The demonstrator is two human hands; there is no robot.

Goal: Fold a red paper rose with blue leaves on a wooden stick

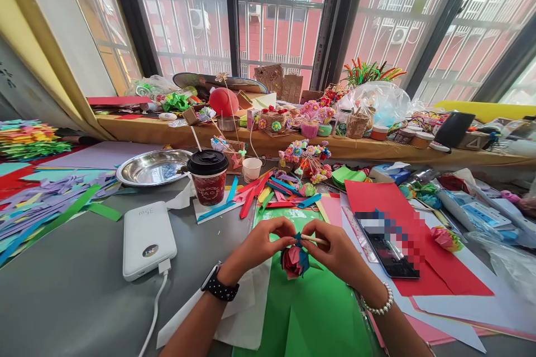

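A pink and red folded-paper flower [292, 262] with blue paper at its side hangs head-down just below my fingers. My left hand [268, 240] is closed in a pinch on the small blue paper piece [298, 237] at its top. From the other side my right hand [335, 242] pinches a thin pale stick [315, 240], its tip against the blue paper. Fingers hide part of this contact. Beneath both hands lies a green sheet [322, 312] of paper under clear plastic.
A lidded paper cup [208, 178] with a straw and a white power bank [149, 240] with its cable stand left. Colored paper strips [285, 189] lie ahead. To the right are a phone [387, 251], a red sheet [456, 268] and another paper flower [446, 238]. A metal plate [125, 175] sits behind.
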